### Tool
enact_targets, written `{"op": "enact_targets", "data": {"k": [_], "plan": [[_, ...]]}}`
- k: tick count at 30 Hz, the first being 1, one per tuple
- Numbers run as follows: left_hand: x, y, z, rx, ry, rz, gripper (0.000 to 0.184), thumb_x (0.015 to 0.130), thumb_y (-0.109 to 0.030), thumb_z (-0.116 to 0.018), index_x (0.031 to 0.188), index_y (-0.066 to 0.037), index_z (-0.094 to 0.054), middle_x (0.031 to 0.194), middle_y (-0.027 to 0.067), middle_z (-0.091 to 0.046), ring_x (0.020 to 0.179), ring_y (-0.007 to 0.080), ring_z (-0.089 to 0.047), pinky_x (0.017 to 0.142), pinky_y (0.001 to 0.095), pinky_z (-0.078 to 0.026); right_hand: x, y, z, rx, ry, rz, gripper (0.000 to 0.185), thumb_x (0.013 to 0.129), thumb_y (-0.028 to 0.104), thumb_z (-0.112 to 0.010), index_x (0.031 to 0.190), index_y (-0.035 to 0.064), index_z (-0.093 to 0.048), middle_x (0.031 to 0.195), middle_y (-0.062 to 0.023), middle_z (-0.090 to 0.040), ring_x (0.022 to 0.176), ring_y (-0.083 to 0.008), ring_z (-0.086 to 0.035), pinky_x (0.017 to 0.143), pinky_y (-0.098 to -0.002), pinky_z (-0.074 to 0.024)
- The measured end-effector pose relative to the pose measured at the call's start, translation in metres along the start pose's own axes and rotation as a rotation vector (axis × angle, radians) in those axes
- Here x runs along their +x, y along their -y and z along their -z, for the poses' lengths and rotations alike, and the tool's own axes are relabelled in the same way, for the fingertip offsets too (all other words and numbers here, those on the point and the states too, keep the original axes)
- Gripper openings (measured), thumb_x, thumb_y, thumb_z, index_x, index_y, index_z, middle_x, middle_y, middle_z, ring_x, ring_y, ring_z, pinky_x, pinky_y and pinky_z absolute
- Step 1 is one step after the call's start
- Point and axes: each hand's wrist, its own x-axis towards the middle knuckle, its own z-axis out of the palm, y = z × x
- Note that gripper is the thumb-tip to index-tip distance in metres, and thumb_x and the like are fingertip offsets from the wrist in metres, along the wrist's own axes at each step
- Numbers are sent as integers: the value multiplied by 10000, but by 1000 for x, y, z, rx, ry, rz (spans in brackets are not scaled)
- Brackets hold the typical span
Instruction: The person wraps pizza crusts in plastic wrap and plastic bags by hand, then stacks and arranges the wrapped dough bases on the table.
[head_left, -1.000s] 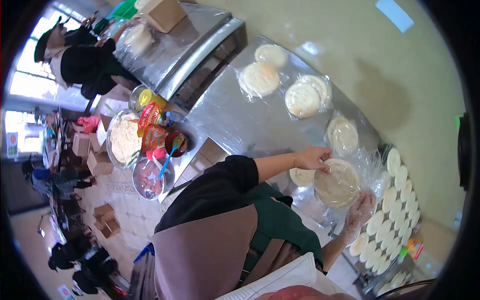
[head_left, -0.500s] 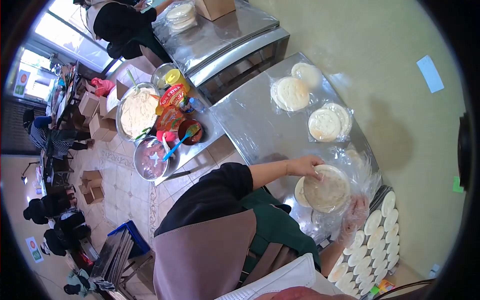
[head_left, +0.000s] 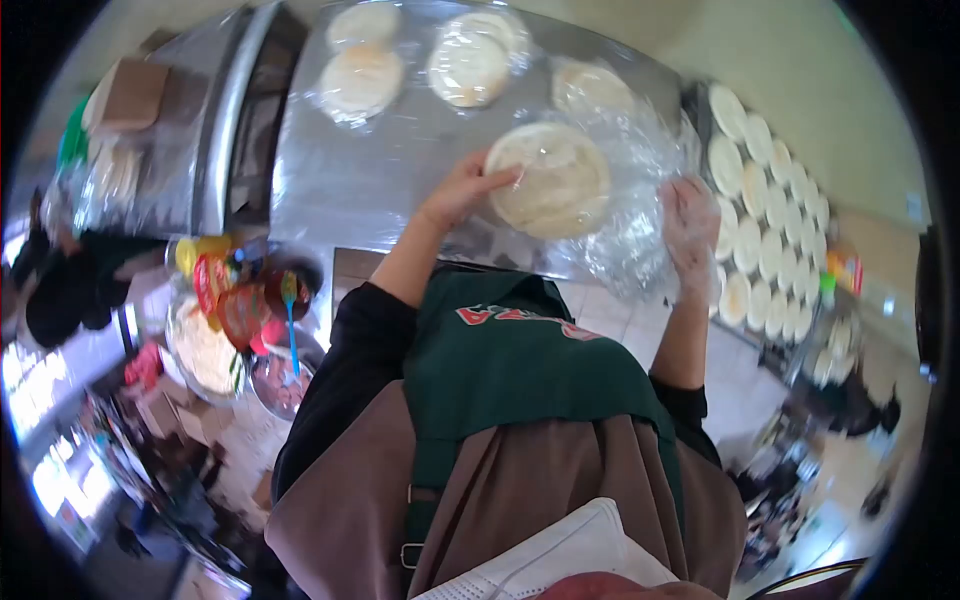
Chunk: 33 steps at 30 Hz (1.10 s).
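Observation:
My left hand [head_left: 468, 190] is bare and pinches the left edge of a round flatbread [head_left: 550, 182], its thumb on top. The flatbread is held above the steel table [head_left: 400, 190] and appears to be covered by clear plastic. A crumpled clear plastic bag [head_left: 635, 205] spreads from it to the right. My right hand [head_left: 690, 225], in a clear disposable glove, has its fingers curled at the far right side of this bag. Beyond the held flatbread lies another flatbread [head_left: 590, 88], partly under plastic.
Bagged flatbreads [head_left: 362, 82] and a second bagged pile [head_left: 478, 60] lie at the table's back. On the right, a rack [head_left: 755, 215] bears many pale rounds. To the left are a bowl of creamy mixture [head_left: 205, 345], a blue spatula [head_left: 292, 335] and a cardboard box [head_left: 135, 95].
The view has swung round, so the table now lies straight ahead. My left hand still holds the flatbread, while my gloved right hand is now farther out to its right.

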Motion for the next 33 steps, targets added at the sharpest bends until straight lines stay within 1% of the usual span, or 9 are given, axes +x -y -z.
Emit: {"op": "enact_targets", "data": {"k": [6,9,11,12,14,18,23,29,33], "plan": [[23,-2,0,-338,-188,-70,353,852,-141,-651,1176,-33,-561,1118,73,-617,1027,145,-575,878,296,-463,-36,-60,31,2,-83,-220,130,815,123,-611,858,4,-641,921,-180,-630,839,-355,-605,743,-381,-477],[33,-1,9,-198,-256,-152,366,847,-131,-662,1184,-41,-551,1104,52,-616,994,141,-581,894,304,-452,-66,-97,52,-150,-113,-314,143,825,137,-600,861,6,-644,928,-181,-631,849,-350,-608,747,-380,-479],[43,4,11,410,-295,-155,435,809,-122,-698,1200,-37,-527,1154,87,-563,1035,192,-550,897,324,-446,-77,-102,63,-181,-101,-443,153,830,146,-594,850,6,-649,918,-181,-636,849,-350,-611,748,-382,-480],[45,11,4,414,-274,-143,435,809,-122,-698,1200,-37,-527,1154,87,-563,1035,192,-550,897,324,-446,-83,-105,67,-193,-152,-437,153,828,148,-595,838,6,-652,910,-178,-637,846,-349,-612,747,-383,-481],[50,31,-20,961,-123,-493,524,753,-161,-746,1208,-38,-517,1196,137,-486,1096,269,-490,910,352,-427,-94,-114,73,-285,-217,-428,195,838,181,-601,877,-2,-656,932,-164,-641,850,-319,-627,762,-353,-482],[45,52,-94,982,95,-571,590,708,-205,-762,1224,-60,-515,1197,160,-447,1125,335,-460,976,424,-368,-91,-106,73,-296,-237,-486,186,830,173,-609,876,0,-659,915,-168,-641,832,-326,-623,748,-355,-484],[52,31,-178,1098,524,-910,611,698,-243,-764,1249,-143,-518,1288,126,-455,1283,346,-354,1063,521,-253,-81,-95,71,-173,-301,-497,189,823,171,-615,865,-9,-655,884,-153,-638,832,-314,-615,747,-338,-475],[79,40,-187,1243,802,-1119,430,761,-289,-695,1151,-132,-601,1335,117,-437,1314,342,-326,1074,563,-201,-78,-97,68,-34,-334,-560,151,805,152,-611,807,7,-651,844,-140,-641,752,-313,-618,686,-357,-479],[69,35,-192,1017,883,-823,327,784,-263,-677,1077,-123,-637,1351,133,-416,1304,338,-332,1074,517,-227,-79,-98,67,44,-311,-599,178,828,168,-610,820,-6,-644,827,-129,-636,727,-251,-614,676,-311,-469]]}}
